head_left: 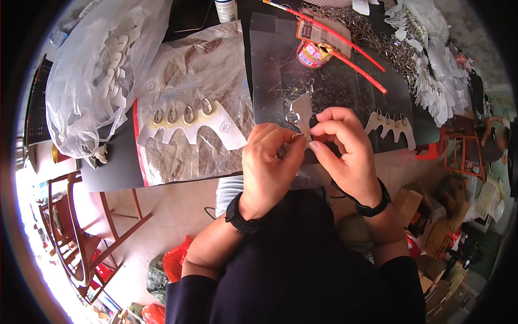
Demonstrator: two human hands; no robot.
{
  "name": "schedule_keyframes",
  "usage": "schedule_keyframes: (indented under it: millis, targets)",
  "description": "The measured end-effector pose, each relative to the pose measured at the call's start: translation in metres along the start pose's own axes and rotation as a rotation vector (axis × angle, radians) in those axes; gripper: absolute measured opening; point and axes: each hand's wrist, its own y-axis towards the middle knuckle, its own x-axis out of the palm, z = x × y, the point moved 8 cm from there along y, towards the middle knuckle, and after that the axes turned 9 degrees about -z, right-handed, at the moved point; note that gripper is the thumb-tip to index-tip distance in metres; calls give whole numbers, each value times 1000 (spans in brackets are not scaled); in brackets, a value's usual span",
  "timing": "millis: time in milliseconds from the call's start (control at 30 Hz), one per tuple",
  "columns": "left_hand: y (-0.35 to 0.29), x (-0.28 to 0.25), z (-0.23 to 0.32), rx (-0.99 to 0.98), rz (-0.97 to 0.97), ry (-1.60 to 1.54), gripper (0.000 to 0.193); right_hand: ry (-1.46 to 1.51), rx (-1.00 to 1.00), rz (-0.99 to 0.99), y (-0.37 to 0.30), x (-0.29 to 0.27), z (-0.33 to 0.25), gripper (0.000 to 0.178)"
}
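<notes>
Both hands meet over the dark sheet at a white cut-out piece that stands upright with shiny metal rings along its edge. My right hand pinches the piece between thumb and fingers. Against its lower part, my left hand closes thumb and forefinger on a small metal ring, mostly hidden by the fingertips. To the left, a similar white scalloped piece carrying several oval rings lies on a clear plastic bag. Another ringed white piece lies right of my hands.
A small red tub stands behind my hands, near two red sticks. Piled metal rings and bunched white pieces fill the far right. A plastic bag of white pieces is at left. Wooden chair below.
</notes>
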Motion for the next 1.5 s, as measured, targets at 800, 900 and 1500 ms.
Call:
schedule_keyframes:
  millis: [800, 900, 1500]
  targets:
    - [-3, 7, -17, -187, -64, -207, 13, -446, -199, 74, 5, 10, -15, 24]
    - [-3, 6, -16, -158, -52, -171, 12, -450, -190, 64, 4, 12, -13, 24]
    - [1, 1, -4, -25, -59, -87, 8, -447, -126, 46, 2, 13, -11, 29]
